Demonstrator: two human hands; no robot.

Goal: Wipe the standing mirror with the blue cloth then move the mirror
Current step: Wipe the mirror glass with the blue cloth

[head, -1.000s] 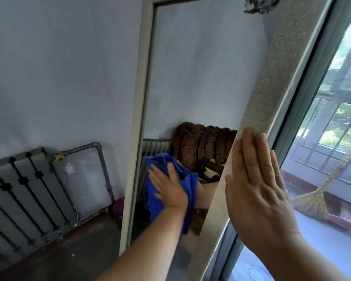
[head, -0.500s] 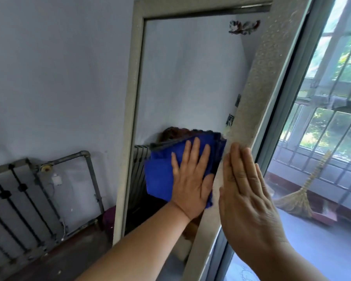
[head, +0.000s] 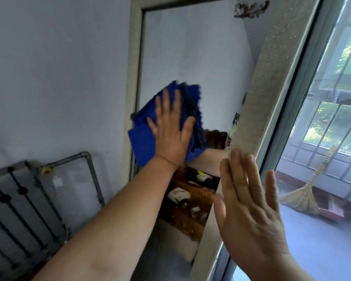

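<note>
The left hand (head: 170, 132), its grip flat and open on the blue cloth (head: 144, 142), is sweeping from beside the right hand (head: 249, 216) to the mirror's (head: 190, 47) left edge; wiping is continuing.

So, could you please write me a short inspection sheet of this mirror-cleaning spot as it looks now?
Surface: mirror glass reflects a pale wall and brown furniture; no streaks can be made out.
Job's things: standing mirror frame upright beside the window; blue cloth pressed flat on the glass at the mirror's left edge.
Clutter: straw broom and a pink dustpan stand behind the window glass.
Hands: left hand flat on the cloth; right hand open, fingers against the frame's right side.
Cables: nothing seen.
Surroundings: grey radiator and pipe on the left wall; barred window on the right.
</note>
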